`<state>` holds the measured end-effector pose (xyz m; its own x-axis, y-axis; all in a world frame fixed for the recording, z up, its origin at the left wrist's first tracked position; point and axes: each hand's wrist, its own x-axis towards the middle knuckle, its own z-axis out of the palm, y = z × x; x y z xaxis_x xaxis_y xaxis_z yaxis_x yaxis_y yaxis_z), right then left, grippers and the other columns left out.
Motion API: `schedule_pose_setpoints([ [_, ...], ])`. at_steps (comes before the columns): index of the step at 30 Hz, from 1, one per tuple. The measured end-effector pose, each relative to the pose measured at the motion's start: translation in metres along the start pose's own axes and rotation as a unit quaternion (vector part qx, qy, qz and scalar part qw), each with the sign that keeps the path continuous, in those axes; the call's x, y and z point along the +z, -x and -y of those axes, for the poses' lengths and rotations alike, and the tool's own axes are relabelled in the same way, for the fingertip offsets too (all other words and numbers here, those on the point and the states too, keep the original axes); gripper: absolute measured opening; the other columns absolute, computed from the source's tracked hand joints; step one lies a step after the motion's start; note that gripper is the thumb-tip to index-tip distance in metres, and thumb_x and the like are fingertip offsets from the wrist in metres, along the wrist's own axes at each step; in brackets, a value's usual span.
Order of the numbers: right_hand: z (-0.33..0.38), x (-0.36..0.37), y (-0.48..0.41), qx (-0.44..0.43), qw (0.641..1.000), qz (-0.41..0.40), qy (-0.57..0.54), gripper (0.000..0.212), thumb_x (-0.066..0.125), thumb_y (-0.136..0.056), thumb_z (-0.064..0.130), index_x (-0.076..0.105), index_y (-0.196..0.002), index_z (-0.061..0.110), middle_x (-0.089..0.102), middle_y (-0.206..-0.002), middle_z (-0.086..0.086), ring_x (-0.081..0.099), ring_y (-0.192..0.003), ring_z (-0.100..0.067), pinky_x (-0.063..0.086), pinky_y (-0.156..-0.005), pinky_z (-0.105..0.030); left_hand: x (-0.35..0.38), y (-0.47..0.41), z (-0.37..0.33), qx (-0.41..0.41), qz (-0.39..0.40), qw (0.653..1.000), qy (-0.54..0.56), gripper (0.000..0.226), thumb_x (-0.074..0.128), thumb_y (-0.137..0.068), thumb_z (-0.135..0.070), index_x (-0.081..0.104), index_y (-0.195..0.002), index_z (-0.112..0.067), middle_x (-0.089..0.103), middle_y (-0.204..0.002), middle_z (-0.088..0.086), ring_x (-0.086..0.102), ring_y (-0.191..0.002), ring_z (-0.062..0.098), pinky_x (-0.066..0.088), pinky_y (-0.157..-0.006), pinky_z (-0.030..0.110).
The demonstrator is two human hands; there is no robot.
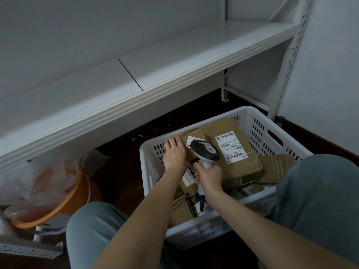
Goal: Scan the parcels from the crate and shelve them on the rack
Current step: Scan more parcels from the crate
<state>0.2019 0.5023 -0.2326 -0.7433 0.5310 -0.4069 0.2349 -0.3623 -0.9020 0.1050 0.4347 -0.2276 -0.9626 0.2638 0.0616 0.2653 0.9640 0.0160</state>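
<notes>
A white slotted crate (258, 121) stands on the dark floor between my knees, filled with several brown cardboard parcels. My left hand (173, 153) lies inside the crate's left side, fingers stretched over a small labelled parcel (194, 135). My right hand (208, 175) grips the handle of a white and black barcode scanner (206, 150), whose head points down over the small parcel. A larger box (240, 154) with a white shipping label lies to the right of the scanner. The white metal rack shelf (174, 61) runs above and behind the crate.
An orange basin (64, 202) with crumpled clear plastic bags sits on the floor at the left, under the shelf. A perforated white rack upright (289, 61) rises at the right beside a white wall. A loose white perforated rail (29, 249) lies at bottom left.
</notes>
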Motion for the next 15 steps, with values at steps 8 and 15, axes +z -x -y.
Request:
schedule_pose_setpoints([
  [8, -0.0018, 0.0019, 0.0005, -0.005, 1.000, -0.005, 0.003, 0.011, 0.068, -0.087, 0.012, 0.064, -0.095, 0.005, 0.064, -0.072, -0.006, 0.059, -0.060, -0.013, 0.047, -0.056, -0.023, -0.0017, 0.0007, -0.0002, -0.001, 0.008, 1.000, 0.014, 0.115, 0.079, -0.075, -0.038, -0.002, -0.151, -0.007, 0.019, -0.146, 0.015, 0.022, -0.136, 0.032, 0.045, -0.099, 0.036],
  [15, -0.0026, 0.0034, 0.0013, -0.006, 1.000, -0.010, 0.012, 0.016, 0.068, -0.086, 0.013, 0.064, -0.097, 0.002, 0.064, -0.073, -0.006, 0.059, -0.060, -0.012, 0.047, -0.055, -0.023, -0.0014, 0.0004, -0.0008, -0.002, 0.005, 1.000, 0.015, 0.114, 0.079, -0.075, -0.037, -0.001, -0.151, -0.008, 0.020, -0.146, 0.014, 0.023, -0.136, 0.032, 0.046, -0.099, 0.036],
])
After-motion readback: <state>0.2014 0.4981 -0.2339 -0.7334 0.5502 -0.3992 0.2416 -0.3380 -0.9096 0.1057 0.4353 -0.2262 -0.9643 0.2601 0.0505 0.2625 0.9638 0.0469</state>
